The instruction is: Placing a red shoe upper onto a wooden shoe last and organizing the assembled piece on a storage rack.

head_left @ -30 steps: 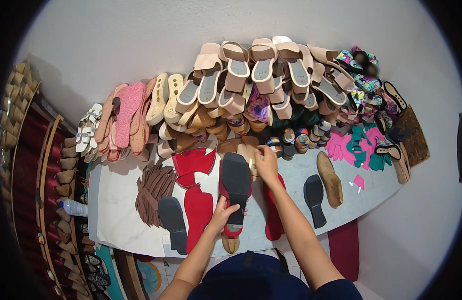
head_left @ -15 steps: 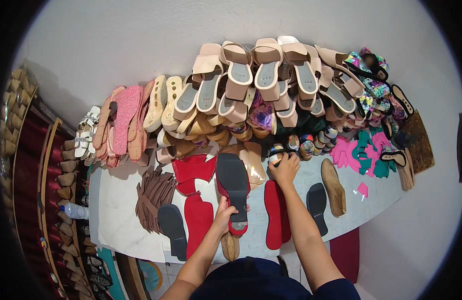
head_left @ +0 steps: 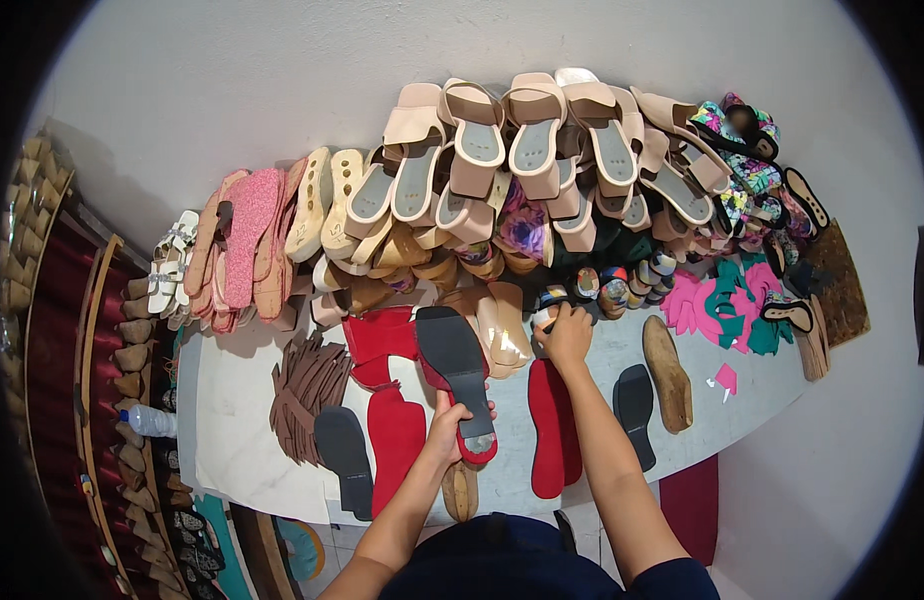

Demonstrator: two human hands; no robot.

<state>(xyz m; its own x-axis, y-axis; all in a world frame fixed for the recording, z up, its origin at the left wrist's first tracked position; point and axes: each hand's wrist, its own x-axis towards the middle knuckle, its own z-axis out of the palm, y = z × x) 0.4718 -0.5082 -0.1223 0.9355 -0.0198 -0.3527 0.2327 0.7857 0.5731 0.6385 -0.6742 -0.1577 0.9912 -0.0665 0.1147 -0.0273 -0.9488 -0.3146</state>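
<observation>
Gripping a black sole (head_left: 454, 362), the left hand (head_left: 450, 428) hides its heel; the right hand (head_left: 565, 335) covers something unidentifiable.

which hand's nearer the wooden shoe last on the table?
Right. The right hand is at the pile's edge, left of the wooden shoe last; the left hand is farther left, holding the black sole.

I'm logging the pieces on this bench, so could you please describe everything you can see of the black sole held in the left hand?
The black sole is flat, dark and matte, with a squared toe pointing away from the person and a narrower heel end. A grey patch marks the heel. It lies over a red sole-shaped piece whose edge shows beneath the heel. The left hand grips the heel end, holding it over the white table.
</observation>
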